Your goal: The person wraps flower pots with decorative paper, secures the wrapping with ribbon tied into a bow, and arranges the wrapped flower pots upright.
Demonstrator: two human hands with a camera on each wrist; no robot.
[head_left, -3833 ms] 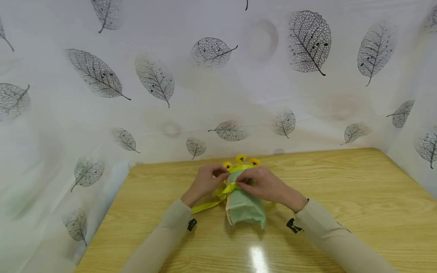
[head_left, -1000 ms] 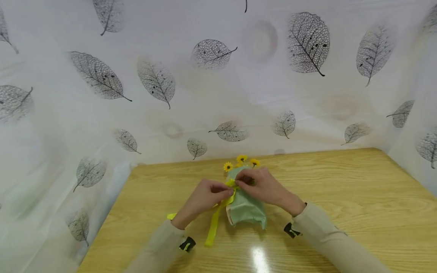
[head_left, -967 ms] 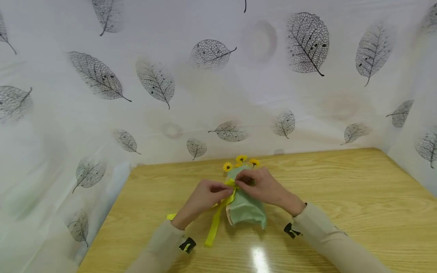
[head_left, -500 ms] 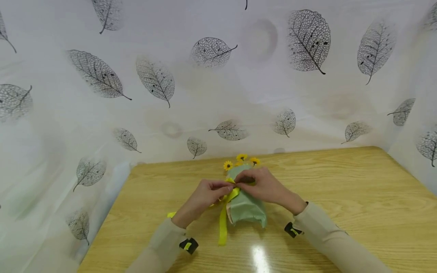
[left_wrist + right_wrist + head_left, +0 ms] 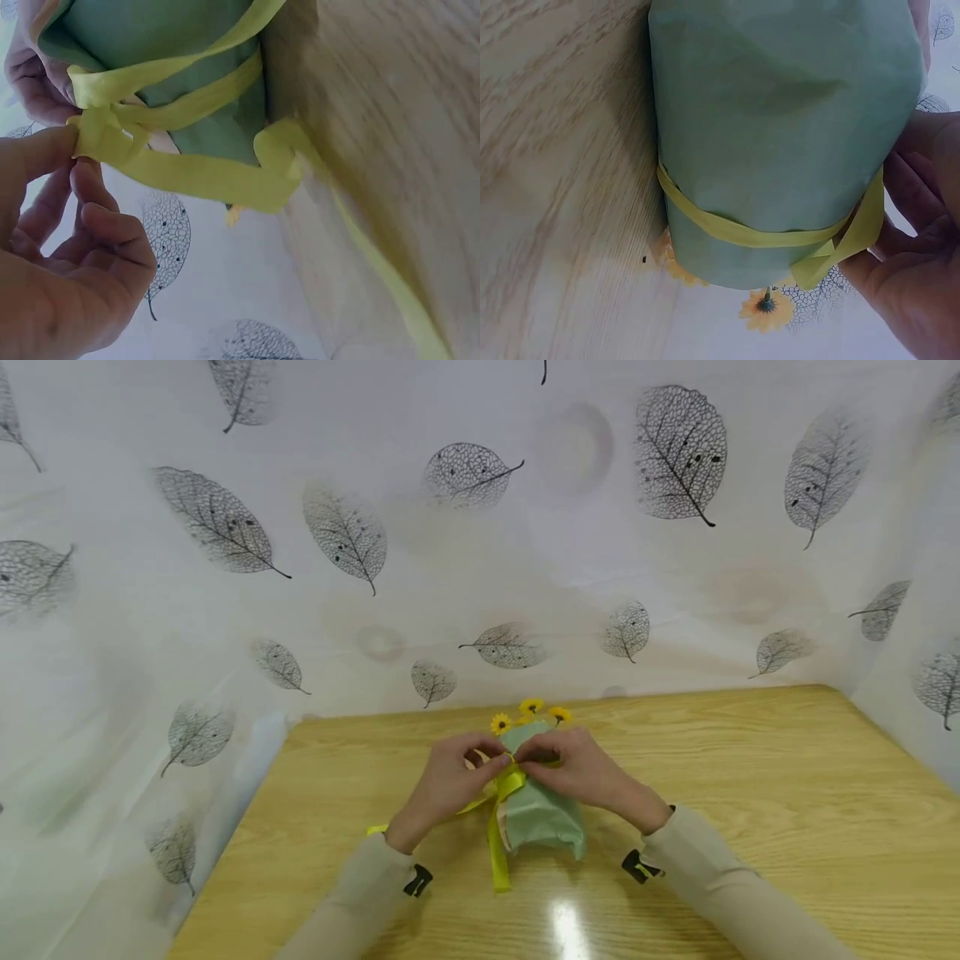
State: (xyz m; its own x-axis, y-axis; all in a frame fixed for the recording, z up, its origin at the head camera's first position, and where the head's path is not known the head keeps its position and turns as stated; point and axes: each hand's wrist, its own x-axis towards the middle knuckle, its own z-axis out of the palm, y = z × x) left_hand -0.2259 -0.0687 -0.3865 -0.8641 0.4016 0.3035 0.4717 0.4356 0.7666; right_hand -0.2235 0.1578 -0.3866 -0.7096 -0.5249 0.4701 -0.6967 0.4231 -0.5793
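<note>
A bouquet in pale green wrapping paper (image 5: pixel 542 818) lies on the table, its yellow flowers (image 5: pixel 531 706) pointing toward the back wall. Yellow ribbon (image 5: pixel 742 234) runs round the wrapped bundle. Thumb and fingertips of my left hand (image 5: pixel 450 781) pinch the gathered ribbon (image 5: pixel 202 176) at the front of the bouquet; one tail trails off along the table in the left wrist view. Right beside it, my right hand (image 5: pixel 588 768) pinches another part of the ribbon with thumb and forefinger. The fingertips nearly meet, and the knot between them is partly hidden.
The wooden table (image 5: pixel 712 793) extends to both sides of the bouquet. A white cloth with a leaf print (image 5: pixel 491 560) hangs behind it and down the left and right sides. Black clips (image 5: pixel 417 881) hang at the sleeve cuffs.
Earlier the left hand held a ribbon strand up near the flowers; it then came down toward the right hand. In the last half second it rose slightly, and the hanging tail shifted right.
</note>
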